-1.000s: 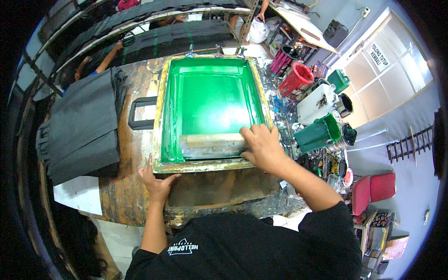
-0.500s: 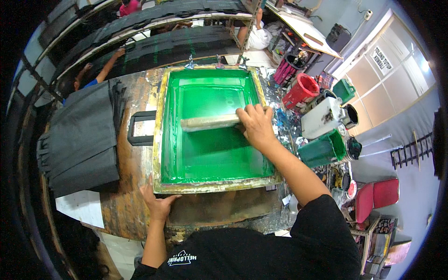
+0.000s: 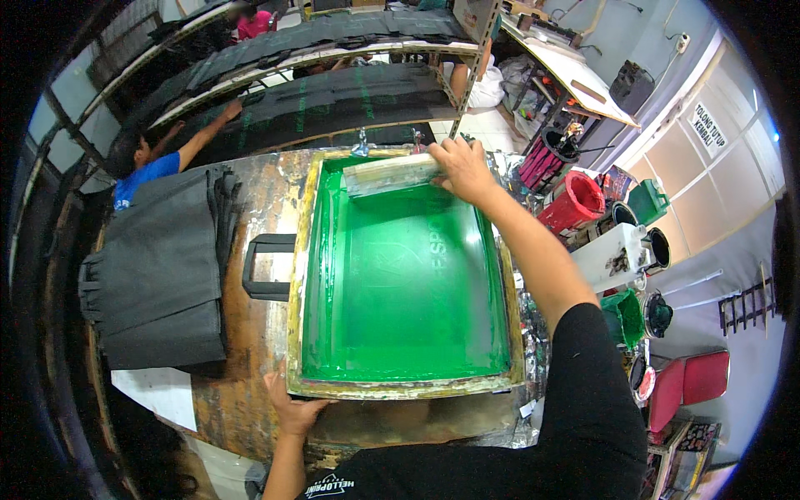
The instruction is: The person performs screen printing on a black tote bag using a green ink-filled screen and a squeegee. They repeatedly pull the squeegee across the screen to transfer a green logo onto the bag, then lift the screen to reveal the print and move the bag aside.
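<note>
A screen printing frame (image 3: 297, 358) with a yellowish, ink-stained wooden rim lies on the worktable, its mesh (image 3: 392, 308) coated in wet green ink. At the frame's far end my right hand (image 3: 463, 171) is closed around the right end of a wooden squeegee (image 3: 387, 175), tilted with its lower edge against the mesh. My left hand (image 3: 293, 407) grips the near left corner, thumb along the near side and fingers up the left side. From under the left side sticks out the black handle (image 3: 258, 290) of a bag, the rest hidden. Faint lettering shows in the mesh.
A stack of black fabric bags (image 3: 158, 275) lies on the table's left. Clamps (image 3: 361, 145) stand at the frame's far edge. Ink containers, including a red bucket (image 3: 575, 200) and a white jug (image 3: 608, 254), line the right. Beyond, another person in blue (image 3: 154, 171) reaches toward racks of dark printed fabric (image 3: 333, 104).
My right hand has moved the squeegee away from me, from the middle of the mesh to its far end. My left hand stays at the near left corner. The view has shifted slightly.
</note>
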The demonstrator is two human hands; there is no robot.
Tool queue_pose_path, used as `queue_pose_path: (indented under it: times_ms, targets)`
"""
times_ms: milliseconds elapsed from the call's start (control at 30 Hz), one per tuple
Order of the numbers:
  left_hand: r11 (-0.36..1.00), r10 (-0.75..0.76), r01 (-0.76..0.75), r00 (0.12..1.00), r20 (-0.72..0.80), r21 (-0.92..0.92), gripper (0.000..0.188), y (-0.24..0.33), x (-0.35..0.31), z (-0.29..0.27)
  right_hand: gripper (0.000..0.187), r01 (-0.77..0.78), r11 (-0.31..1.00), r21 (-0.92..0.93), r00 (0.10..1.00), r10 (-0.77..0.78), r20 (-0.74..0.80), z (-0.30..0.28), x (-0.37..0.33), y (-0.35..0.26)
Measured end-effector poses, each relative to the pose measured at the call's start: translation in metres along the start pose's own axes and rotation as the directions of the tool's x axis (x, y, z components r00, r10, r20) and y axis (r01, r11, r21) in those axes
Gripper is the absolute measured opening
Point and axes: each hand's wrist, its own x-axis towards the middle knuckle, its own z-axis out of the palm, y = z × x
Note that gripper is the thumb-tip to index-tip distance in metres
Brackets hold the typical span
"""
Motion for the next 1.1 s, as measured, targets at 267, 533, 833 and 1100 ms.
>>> queue_pose_path:
  times_ms: [267, 533, 833, 1100]
  targets:
    - [0.926, -0.027, -0.008, 0.996, 0.087, 0.378, 0.115, 0.020, 0.009, -0.019, 0.066, -0.023, 0.996, 0.082, 0.996, 0.030, -0.084, -0.037, 0.016, -0.014]
    - [0.932, 0.239, -0.253, 0.967, 0.085, 0.260, 0.117, 0.033, 0.112, -0.032, 0.057, -0.094, 0.993, 0.067, 0.981, 0.104, -0.165, -0.021, 0.008, -0.017]
    - [0.767, 0.607, -0.595, 0.794, 0.030, 0.241, 0.077, 0.105, 0.339, 0.108, 0.035, -0.191, 0.974, -0.121, 0.960, 0.160, -0.231, 0.035, -0.006, -0.017]
    - [0.710, 0.618, -0.614, 0.778, 0.115, 0.344, 0.057, 0.082, 0.405, 0.183, 0.029, -0.323, 0.935, -0.148, 0.940, 0.299, -0.163, 0.017, -0.014, -0.057]
